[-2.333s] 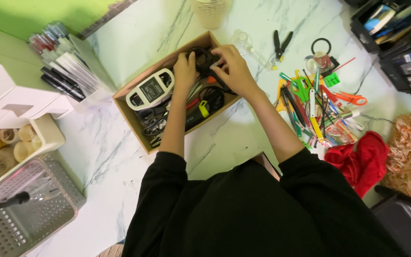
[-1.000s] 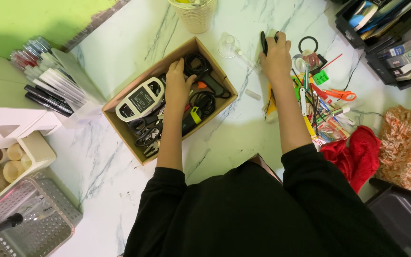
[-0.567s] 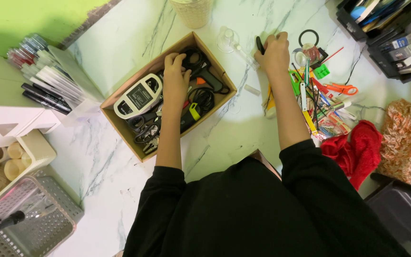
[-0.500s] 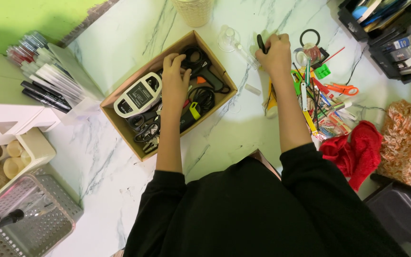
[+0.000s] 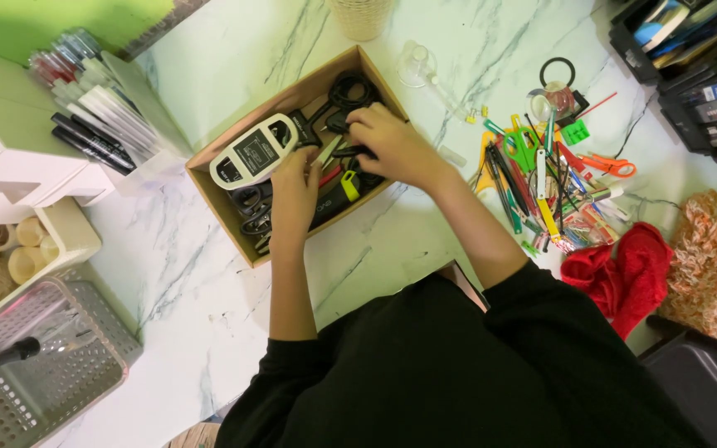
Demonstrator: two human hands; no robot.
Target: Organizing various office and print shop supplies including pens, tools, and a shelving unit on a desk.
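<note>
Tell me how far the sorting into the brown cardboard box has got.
Done: the brown cardboard box already holds a white handheld meter, black coiled cables and dark tools. In hand: the left hand and right hand are both inside it, the right on a black tool. Left: a colourful pile of pens and scissors lies on the white marble table.

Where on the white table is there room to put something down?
Bare marble lies in front of the cardboard box, between it and the grey mesh basket. More shows behind the box, toward the woven cup. The box itself is crammed, with both hands inside. The pile of pens and scissors to the right is crowded too.
</note>
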